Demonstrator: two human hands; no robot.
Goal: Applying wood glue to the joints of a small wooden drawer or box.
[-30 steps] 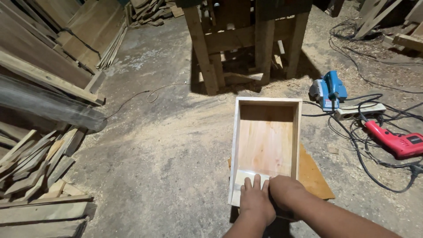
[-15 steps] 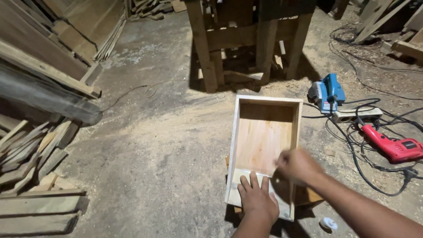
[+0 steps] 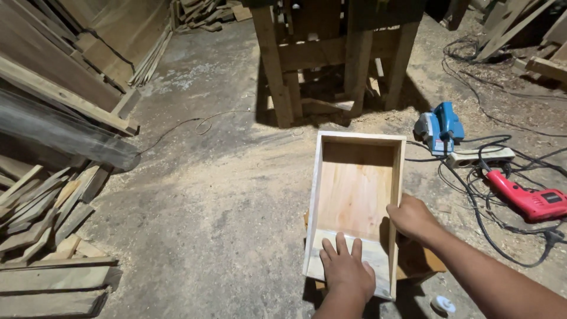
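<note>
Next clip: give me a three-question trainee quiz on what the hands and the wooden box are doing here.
1. True or false: the left hand lies flat, palm down, on the pale board at the near end of the wooden box.
2. Where is the right hand?
A. on the red drill
B. on the box's right side wall
C. on the plank pile
3. Fill in: the blue power tool lies on the floor beside a white ____.

Key
1. True.
2. B; it grips the wall near its near end, while the red drill lies untouched farther right.
3. Power strip.
</note>
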